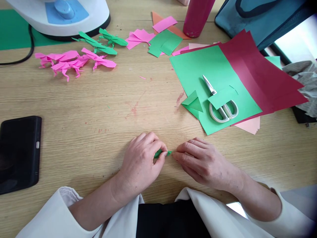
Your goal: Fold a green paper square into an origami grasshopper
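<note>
Green paper, a small folded piece [157, 153], sat low over the wooden table [111, 109], just in front of me, most of it hidden by my fingers. My left hand [142, 158] was nearly closed, pinching it between thumb and forefinger, and its thin tip poked out toward my right hand [204, 162]. That one had its fingers drawn together and bent down right beside the tip; whether they had hold of it, I could not tell. Beyond my right hand lay a folded green triangle [193, 104], against the edge of a large green sheet [198, 69], which overlapped dark red sheets [257, 72]. White-handled scissors [213, 92] rested on the green sheet, with a small green rectangle [223, 96] lying across their middle. Farther off were pink and green cut pieces [166, 41], near the foot of a deep pink bottle [198, 16], and a blue bag [257, 19] stood to the right of it. Toward the far left, pink folded figures [71, 64] and green folded figures [99, 43] clustered in front of a white and blue appliance [66, 15]. Nearer me on that side lay a black phone [19, 153].
</note>
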`<action>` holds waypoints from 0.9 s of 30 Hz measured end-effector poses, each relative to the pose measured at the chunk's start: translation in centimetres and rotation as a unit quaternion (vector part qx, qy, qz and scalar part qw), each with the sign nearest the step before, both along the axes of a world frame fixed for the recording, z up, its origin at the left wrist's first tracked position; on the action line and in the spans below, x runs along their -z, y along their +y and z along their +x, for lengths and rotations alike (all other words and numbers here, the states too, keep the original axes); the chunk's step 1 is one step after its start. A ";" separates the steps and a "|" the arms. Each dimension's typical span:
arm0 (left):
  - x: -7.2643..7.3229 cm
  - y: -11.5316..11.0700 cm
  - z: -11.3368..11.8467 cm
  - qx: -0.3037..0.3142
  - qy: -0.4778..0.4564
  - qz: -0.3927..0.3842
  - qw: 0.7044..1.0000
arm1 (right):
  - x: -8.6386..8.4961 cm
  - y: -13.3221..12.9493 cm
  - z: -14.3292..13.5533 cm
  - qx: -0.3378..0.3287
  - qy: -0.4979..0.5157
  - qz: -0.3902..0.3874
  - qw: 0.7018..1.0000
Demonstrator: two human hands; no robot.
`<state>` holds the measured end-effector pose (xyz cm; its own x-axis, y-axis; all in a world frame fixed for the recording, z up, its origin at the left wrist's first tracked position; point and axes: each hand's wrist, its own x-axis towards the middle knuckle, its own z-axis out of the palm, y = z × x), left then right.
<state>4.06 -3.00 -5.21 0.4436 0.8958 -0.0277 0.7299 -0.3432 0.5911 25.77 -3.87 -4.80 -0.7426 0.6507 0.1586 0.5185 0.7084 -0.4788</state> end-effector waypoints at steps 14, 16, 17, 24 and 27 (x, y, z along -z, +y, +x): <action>0.2 0.1 -0.4 0.023 -0.015 0.005 1.000 | 0.7 -0.3 -2.6 0.151 0.026 -0.092 0.984; 0.3 0.1 -0.5 0.025 -0.015 0.006 1.000 | 0.7 -0.2 -2.8 0.158 0.023 -0.084 0.984; 0.3 0.2 -0.5 0.026 -0.015 0.007 1.000 | 0.8 -0.2 -2.9 0.159 0.020 -0.079 0.984; 0.3 0.2 -0.7 0.044 -0.015 0.017 0.999 | 0.9 -0.2 -3.3 0.163 -0.024 -0.054 0.985; 0.3 0.1 -0.6 0.041 -0.012 0.027 0.999 | 0.8 -0.1 -3.5 0.168 -0.040 -0.054 0.983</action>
